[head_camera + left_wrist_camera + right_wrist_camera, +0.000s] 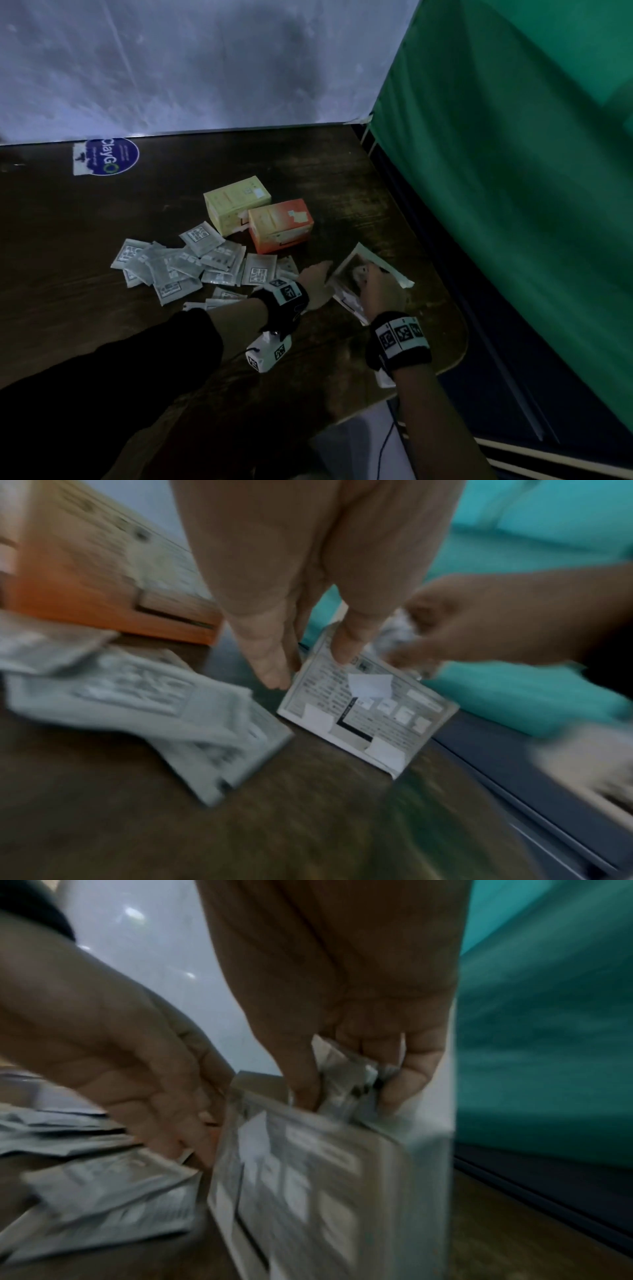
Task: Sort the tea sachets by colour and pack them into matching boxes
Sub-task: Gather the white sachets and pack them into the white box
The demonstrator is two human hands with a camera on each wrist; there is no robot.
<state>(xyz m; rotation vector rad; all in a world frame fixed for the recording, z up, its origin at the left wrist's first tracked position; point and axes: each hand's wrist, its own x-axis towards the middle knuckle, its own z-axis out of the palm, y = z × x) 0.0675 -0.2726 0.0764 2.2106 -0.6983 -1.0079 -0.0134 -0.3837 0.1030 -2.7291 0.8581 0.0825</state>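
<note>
A white box [368, 274] is held tilted near the right edge of the dark table [102, 325], its open mouth turned up toward the person. The right hand [383, 291] is pushed into that mouth, and in the right wrist view its fingers [407, 1069] are seen pinched together on a small bundle of sachets [349, 1088] at the box's upper rim. The left hand [317, 281] lies against the box's left side; in the left wrist view its straight fingers [346, 642] touch the printed face of the box and steady it, curled around nothing. The loose sachets [191, 263] are spread in a heap to the left of both hands, well apart from the right hand and just beside the left wrist. All show only their pale printed backs, so their colours cannot be told. A yellow box [236, 204] and an orange box [281, 224] stand touching each other beyond the heap, both apparently closed. The long axis of the white box runs from the person outward and to the right, so the bundle is judged to need sliding along that line. For the next pick from the heap, the left hand is judged the nearer.
</note>
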